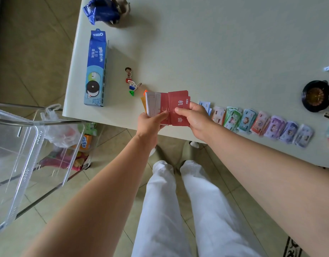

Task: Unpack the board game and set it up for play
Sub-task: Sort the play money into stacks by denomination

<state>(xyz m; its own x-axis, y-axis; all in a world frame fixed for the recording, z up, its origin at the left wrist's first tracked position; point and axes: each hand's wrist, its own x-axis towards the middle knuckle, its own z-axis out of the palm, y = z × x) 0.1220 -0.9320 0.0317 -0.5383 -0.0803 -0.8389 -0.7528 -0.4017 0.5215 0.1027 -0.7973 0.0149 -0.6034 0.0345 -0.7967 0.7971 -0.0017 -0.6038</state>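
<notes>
Over the table's front edge I hold a stack of game cards (156, 104) with red backs and white faces. My left hand (150, 123) grips the stack from below, thumb across the top card. My right hand (193, 117) pinches a few red cards (179, 108) drawn off to the right. A row of several play-money piles (260, 123) lies along the front edge to the right. Small character pawns (130, 80) stand just left of the cards. A tiny white die (328, 68) lies at the far right.
The pale table (215, 52) also carries a blue Oreo box (96, 69), a crumpled blue wrapper (102, 12) and a black round dish (316, 96). A clear plastic cart (26, 145) with snacks stands at the left. My legs in white trousers (178, 210) are below.
</notes>
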